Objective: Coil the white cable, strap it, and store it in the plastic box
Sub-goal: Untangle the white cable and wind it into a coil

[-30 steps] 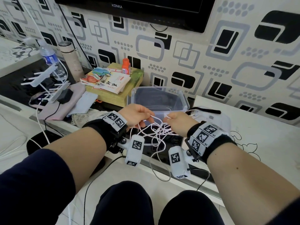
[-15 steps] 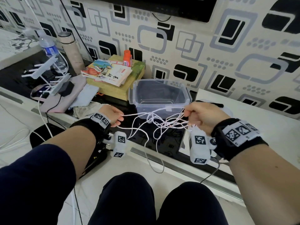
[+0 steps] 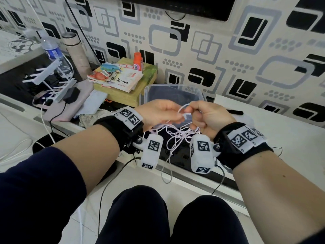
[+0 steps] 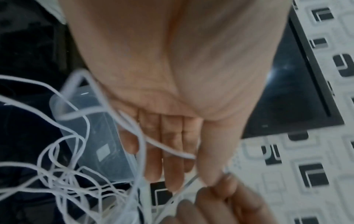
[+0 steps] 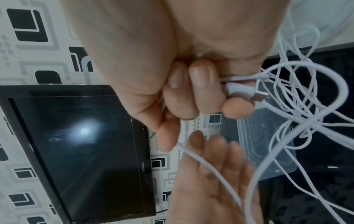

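The thin white cable (image 3: 177, 136) hangs as a loose tangle between my hands, just in front of the clear plastic box (image 3: 149, 95). My left hand (image 3: 176, 115) pinches one strand (image 4: 168, 148) under the thumb, across nearly straight fingers. My right hand (image 3: 193, 118) is curled round several loops and the USB plug (image 5: 256, 95). The two hands almost touch above the black glass shelf. One loop dangles below the shelf edge (image 3: 166, 180). A black strap-like strip (image 3: 234, 112) lies on the white top behind my right hand.
A stack of books (image 3: 116, 78) on a yellow box, with an orange bottle (image 3: 138, 61), stands left of the plastic box. Further left are a water bottle (image 3: 52, 51), a thermos (image 3: 77, 50) and a white rack. A black TV (image 5: 76, 136) hangs on the patterned wall.
Half a second ago my hands were spread apart with the cable stretched between them. Now they have come back together over the tangle, in front of the box.
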